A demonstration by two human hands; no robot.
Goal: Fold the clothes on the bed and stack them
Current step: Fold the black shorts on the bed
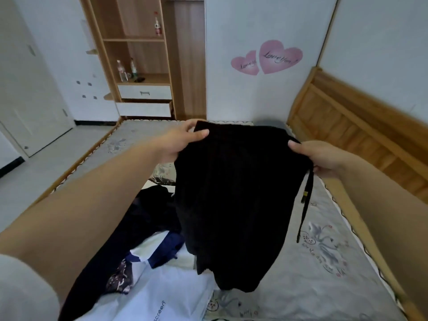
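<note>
Black garment (238,195) hanging up in the air over the bed (312,269), drawstring (305,200) dangling down its right edge. Left hand (176,142) pinching the top left corner, right hand (317,156) grasping the top right corner, so both grips clenching onto the fabric. Underneath on the left, lying in a messy pile (148,230): dark navy stuff, a white piece and a patterned bit, all unfolded.

White walls with two pink heart stickers (266,57) upper centre; a wooden shelf unit (139,54) upper left; wooden headboard (352,126) at right.
</note>
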